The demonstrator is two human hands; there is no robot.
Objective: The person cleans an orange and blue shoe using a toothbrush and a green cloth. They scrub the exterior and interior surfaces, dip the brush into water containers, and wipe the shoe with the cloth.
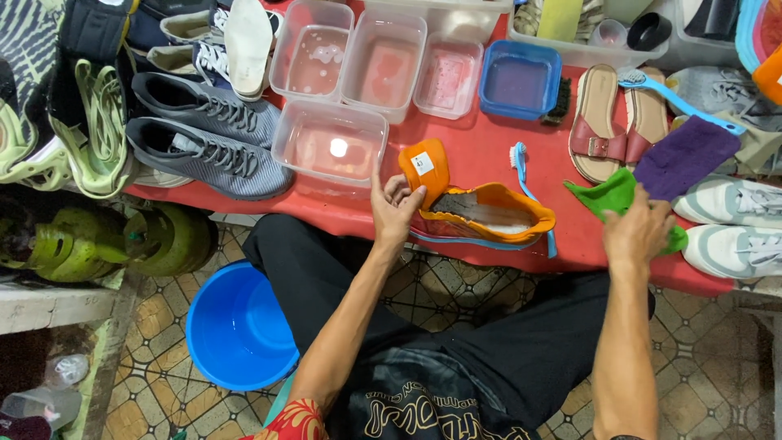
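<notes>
An orange sneaker (489, 213) lies on its side near the front edge of the red table (481, 159), its tongue pulled up. My left hand (395, 208) holds the shoe at the tongue end. My right hand (635, 232) rests on a green cloth (612, 195) to the right of the shoe, fingers closed on it. A light blue toothbrush (521, 167) lies just behind the sneaker.
Clear tubs of water (330, 138) and a blue tub (521, 80) stand behind the shoe. Grey sneakers (204, 151) lie at left, brown sandals (611, 122), a purple cloth (684, 156) and white sneakers (733, 224) at right. A blue bucket (236, 326) sits on the tiled floor.
</notes>
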